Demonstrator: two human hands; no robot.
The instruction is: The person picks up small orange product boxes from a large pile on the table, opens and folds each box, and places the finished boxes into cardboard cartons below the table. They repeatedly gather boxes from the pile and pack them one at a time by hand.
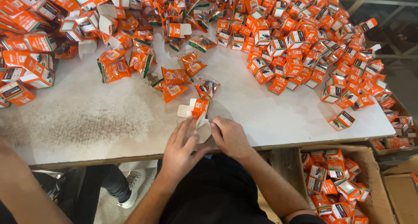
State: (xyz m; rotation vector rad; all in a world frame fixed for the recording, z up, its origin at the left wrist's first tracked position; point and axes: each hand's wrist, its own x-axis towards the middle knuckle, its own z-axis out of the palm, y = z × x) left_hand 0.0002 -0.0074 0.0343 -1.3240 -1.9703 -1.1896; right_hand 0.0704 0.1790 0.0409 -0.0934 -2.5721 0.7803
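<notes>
Both hands work at the near edge of the white, stained worktop [87,124]. The left hand [183,148] and the right hand [230,137] together grip one small orange cardboard carton [199,113] with pale unprinted flaps, which sits just above the worktop edge between the fingertips; the left fingers lie extended along a pale flap, the right fingers curl closed against the carton's side. For a clean result, the flaps should probably be pressed along their creases while the opposite hand steadies the body, so the thin card does not buckle. The carton appears partly open, its orange printed panel facing away and its pale inner flaps spread toward the person. Just beyond lie several crinkled orange foil sachets [174,82], loose and apart from one another. Farther back and to the right, a dense heap of closed orange cartons [305,45] covers the worktop. Below right, a brown cardboard box [374,180] holds more cartons.
</notes>
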